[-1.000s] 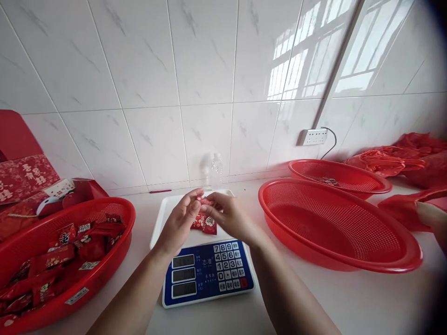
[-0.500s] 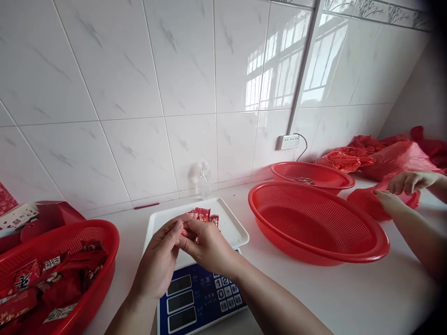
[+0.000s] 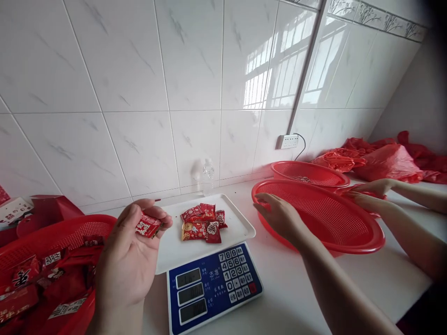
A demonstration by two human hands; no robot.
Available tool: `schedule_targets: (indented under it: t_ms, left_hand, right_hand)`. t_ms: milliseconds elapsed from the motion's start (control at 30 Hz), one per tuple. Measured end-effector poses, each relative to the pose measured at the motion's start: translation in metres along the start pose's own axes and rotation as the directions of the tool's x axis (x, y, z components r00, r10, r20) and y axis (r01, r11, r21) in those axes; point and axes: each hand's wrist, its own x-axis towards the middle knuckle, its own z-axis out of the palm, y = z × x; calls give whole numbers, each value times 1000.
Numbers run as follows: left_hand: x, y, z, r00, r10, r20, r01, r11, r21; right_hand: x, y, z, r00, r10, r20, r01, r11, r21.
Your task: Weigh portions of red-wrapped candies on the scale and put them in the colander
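My left hand is raised palm-up left of the scale, fingers curled round a small red snack packet. My right hand is at the left rim of the big red plastic basket, fingers stretched out with nothing in them; whether they touch the rim I cannot tell. Between my hands stands a digital scale with a blue keypad panel. Several red snack packets lie bunched on its white tray.
At left, a red basket holds many red packets. Another red basket stands behind the big one. A clear bottle is by the tiled wall. At right, a co-worker's hands handle red plastic near a pile of red bags.
My hands, together over the tray before, have parted: the left moved left with a packet, the right moved right to the big basket. The packets on the tray now show. The co-worker's hands shifted left.
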Motion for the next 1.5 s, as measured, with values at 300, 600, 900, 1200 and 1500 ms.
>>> schedule_targets:
  t_ms: [300, 600, 900, 1200, 1500]
  left_hand:
    - [-8, 4, 6, 997, 35, 73, -37, 999, 33]
    - [-12, 8, 3, 992, 58, 109, -67, 994, 83]
    - [-12, 11, 2, 991, 72, 111, -81, 993, 84]
    - [-11, 13, 3, 989, 88, 115, -99, 991, 90]
    - [-13, 12, 2, 985, 87, 151, -100, 992, 80]
  right_hand:
    - [-17, 32, 5, 937, 271, 219, -170, 905, -390]
    - [4, 5, 36, 982, 44, 186, 8, 963, -268]
    - [13, -43, 72, 874, -371, 315, 361, 928, 91]
    - [18, -46, 74, 918, -273, 287, 233, 958, 166]
    - [28, 1, 15, 997, -65, -34, 49, 936, -348]
